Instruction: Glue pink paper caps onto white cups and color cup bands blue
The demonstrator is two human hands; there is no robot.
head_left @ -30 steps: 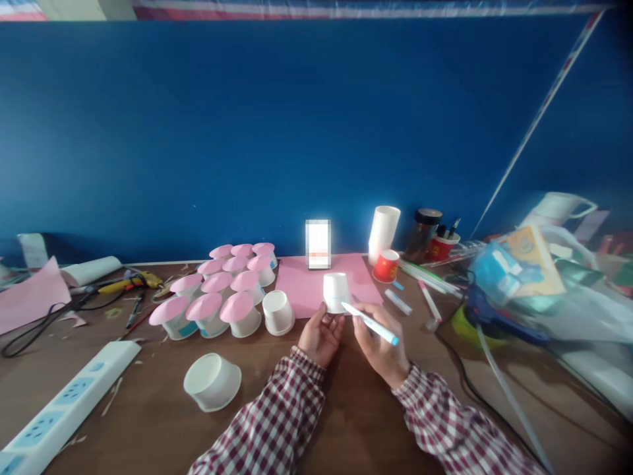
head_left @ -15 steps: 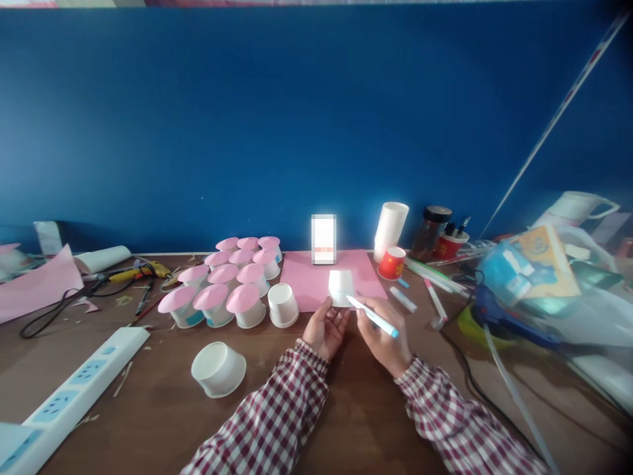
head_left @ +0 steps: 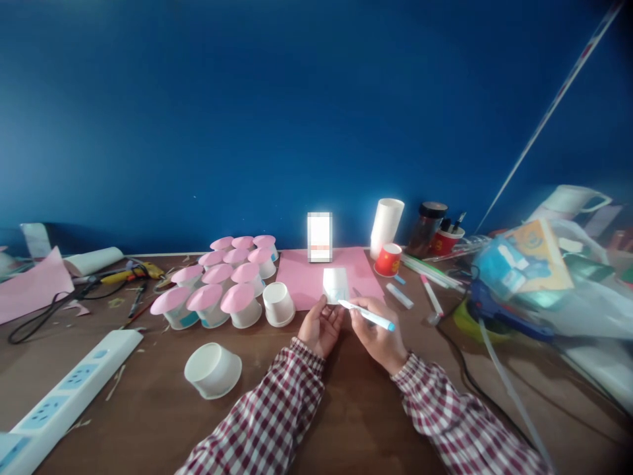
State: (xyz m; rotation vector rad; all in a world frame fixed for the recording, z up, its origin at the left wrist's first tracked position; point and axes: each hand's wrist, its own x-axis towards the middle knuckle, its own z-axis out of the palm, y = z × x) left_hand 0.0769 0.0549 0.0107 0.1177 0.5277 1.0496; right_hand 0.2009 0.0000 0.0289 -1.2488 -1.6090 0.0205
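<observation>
A white paper cup (head_left: pixel 335 282), upside down, is gripped near its rim by my left hand (head_left: pixel 320 327), over the front of a pink paper sheet (head_left: pixel 299 277). Faint blue marking shows on the cup's lower side. My right hand (head_left: pixel 380 335) pinches a light-blue marker pen (head_left: pixel 370 315) whose tip meets the cup near its lower edge. To the left stands another upturned white cup (head_left: pixel 279 305), and nearer to me a wider white paper bowl (head_left: pixel 213 371) lies upside down.
Several white cups with pink paper tops (head_left: pixel 208 298) crowd the left. A power strip (head_left: pixel 74 389) lies front left, a glue gun (head_left: pixel 133 272) behind it. Right of the sheet are a red cup (head_left: pixel 388 261), a tall white cup stack (head_left: pixel 386 227), pens (head_left: pixel 432 295) and a blue tape dispenser (head_left: pixel 504 313).
The pen tip has shifted left and slightly down along the cup, and more blue shows on its side. The whole view has moved slightly.
</observation>
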